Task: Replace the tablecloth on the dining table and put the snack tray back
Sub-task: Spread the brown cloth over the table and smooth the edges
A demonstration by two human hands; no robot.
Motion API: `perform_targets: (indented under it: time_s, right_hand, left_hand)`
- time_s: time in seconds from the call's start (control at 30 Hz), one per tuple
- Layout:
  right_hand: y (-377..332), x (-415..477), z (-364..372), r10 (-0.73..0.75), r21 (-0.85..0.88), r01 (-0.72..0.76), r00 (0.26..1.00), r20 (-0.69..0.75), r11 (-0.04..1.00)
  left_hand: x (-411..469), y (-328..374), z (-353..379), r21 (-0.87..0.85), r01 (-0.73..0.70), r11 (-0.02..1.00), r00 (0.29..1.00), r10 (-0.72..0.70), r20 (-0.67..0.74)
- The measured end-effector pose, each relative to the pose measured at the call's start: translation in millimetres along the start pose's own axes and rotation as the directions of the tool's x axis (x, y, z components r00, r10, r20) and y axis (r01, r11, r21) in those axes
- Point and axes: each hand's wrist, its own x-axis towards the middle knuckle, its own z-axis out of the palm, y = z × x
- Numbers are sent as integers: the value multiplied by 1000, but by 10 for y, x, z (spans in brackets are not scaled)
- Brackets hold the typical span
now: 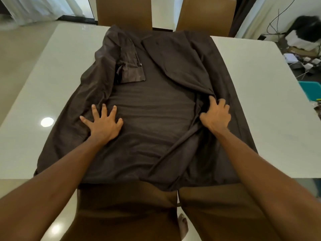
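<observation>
A dark brown tablecloth (152, 119) lies partly folded across the middle of the white dining table (260, 101), its sides doubled inward and its near edge hanging over the table's front. My left hand (102, 122) presses flat on the cloth's left fold, fingers spread. My right hand (216, 115) has its fingers curled into the right fold and grips a bunch of the fabric. No snack tray is in view.
Two brown chairs (124, 11) stand at the table's far side and two more brown chairs (125, 211) at the near side below my arms. Cables, boxes and a teal object (311, 89) lie on the floor to the right.
</observation>
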Motion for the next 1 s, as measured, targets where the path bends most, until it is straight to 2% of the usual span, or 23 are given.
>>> perform_targets:
  time_s: [0.1, 0.17, 0.27, 0.37, 0.43, 0.47, 0.63, 0.73, 0.83, 0.9, 1.0]
  right_hand:
    - [-263, -552, 133, -131, 47, 133, 991, -39, 990]
    - [-460, -984, 219, -212, 77, 213, 977, -15, 974]
    - [-591, -1498, 355, -430, 36, 429, 903, 3, 902]
    - [-406, -1677, 420, -635, -29, 636, 772, 32, 771]
    - [-193, -1626, 372, -707, -62, 710, 704, 62, 702]
    - [-93, -1573, 316, -712, -85, 720, 694, 108, 689]
    - [532, -1301, -25, -639, -162, 720, 680, 360, 675]
    - [963, -1087, -191, -541, -254, 666, 730, 418, 701]
    - [1478, -866, -381, -408, -383, 551, 823, 395, 741]
    - [1788, -713, -519, -281, -458, 423, 895, 346, 782]
    - [2131, -530, -685, -129, -458, 261, 946, 299, 850]
  left_hand:
    - [-337, 491, 122, -47, -68, 997, 987, 61, -150]
    - [-619, 840, 232, -84, -103, 991, 981, 87, -173]
    - [-917, 1149, 366, -143, -32, 989, 995, 19, -96]
    - [-1059, 1166, 506, -138, 31, 990, 1000, -31, 3]
    - [-1108, 1103, 603, -89, 19, 996, 998, -14, 56]
    - [-1109, 1075, 624, -72, 13, 997, 997, -8, 70]
    - [-1149, 1077, 596, -60, 20, 998, 994, -14, 109]
    - [-1174, 1059, 591, -53, 22, 998, 994, -16, 110]
    - [-1191, 1063, 613, -55, 18, 998, 994, -12, 107]
    - [-1177, 1073, 614, -46, 19, 999, 993, -14, 118]
    - [-1157, 1103, 620, -27, 28, 999, 989, -23, 149]
